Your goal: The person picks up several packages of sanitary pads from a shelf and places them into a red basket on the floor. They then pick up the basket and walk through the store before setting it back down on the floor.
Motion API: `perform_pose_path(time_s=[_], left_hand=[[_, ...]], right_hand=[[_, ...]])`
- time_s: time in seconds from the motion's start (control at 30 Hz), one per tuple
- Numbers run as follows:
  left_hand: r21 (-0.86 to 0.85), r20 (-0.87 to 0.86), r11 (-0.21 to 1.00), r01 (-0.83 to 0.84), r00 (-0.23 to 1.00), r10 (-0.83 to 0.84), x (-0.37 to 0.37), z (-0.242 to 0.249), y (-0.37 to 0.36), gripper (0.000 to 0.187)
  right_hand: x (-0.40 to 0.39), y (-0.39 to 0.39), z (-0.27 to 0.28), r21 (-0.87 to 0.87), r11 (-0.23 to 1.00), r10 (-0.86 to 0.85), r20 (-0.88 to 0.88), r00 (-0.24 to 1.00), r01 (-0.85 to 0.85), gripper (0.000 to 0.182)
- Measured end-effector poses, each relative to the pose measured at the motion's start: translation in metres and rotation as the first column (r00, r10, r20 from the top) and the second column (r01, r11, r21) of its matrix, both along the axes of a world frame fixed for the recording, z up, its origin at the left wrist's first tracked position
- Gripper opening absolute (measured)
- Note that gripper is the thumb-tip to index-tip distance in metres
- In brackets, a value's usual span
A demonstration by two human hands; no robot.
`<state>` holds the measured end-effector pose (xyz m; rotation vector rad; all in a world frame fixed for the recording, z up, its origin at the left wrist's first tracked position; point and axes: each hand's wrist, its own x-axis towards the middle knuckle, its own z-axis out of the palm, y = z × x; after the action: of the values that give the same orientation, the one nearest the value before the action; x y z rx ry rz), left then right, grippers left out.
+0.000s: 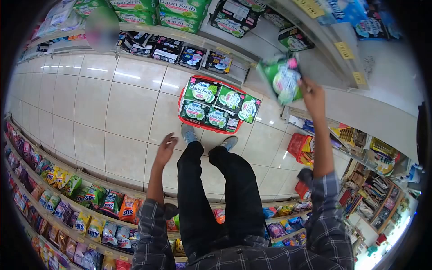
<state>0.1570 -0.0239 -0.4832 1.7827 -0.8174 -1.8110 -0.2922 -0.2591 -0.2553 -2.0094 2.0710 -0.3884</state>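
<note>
My right hand (311,92) is closed on the edge of a green pack of sanitary pads (286,81), slightly blurred, in front of the shelf at the upper right. Below and to its left, a red basket (181,101) stands on the floor by my feet, filled with several green and black "Daun Sirih" pad packs (201,91). One pack (249,109) lies over the basket's right rim. My left hand (167,148) hangs free over the floor, left of my shoe, fingers loosely apart and holding nothing.
Shelves ahead hold green packs (182,13) and a lower row of black packs (191,57). Behind me, another shelf carries colourful pouches (94,194). Red baskets with goods (297,146) stand at the right. Tiled floor (130,117) runs between the shelves.
</note>
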Motion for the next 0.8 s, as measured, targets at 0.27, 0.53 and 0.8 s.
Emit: perform_pose_path(time_s=[0.27, 0.53, 0.8], left_hand=[[-0.069, -0.550, 0.933, -0.353, 0.794, 0.260, -0.137, 0.204, 0.041, 0.090], [0.094, -0.470, 0.880, -0.466, 0.758, 0.452, -0.140, 0.268, 0.123, 0.058], [0.075, -0.582, 0.977, -0.200, 0.787, 0.206, -0.190, 0.418, 0.156, 0.073]], right_hand=[[0.102, 0.221, 0.062, 0.598, 0.790, -0.196, 0.454, 0.869, -0.135, 0.031], [0.079, 0.358, 0.080, 0.630, 0.672, -0.308, 0.716, 0.627, -0.389, 0.078], [0.069, 0.453, 0.189, 0.127, 0.991, -0.133, 0.976, 0.171, 0.047, 0.099]])
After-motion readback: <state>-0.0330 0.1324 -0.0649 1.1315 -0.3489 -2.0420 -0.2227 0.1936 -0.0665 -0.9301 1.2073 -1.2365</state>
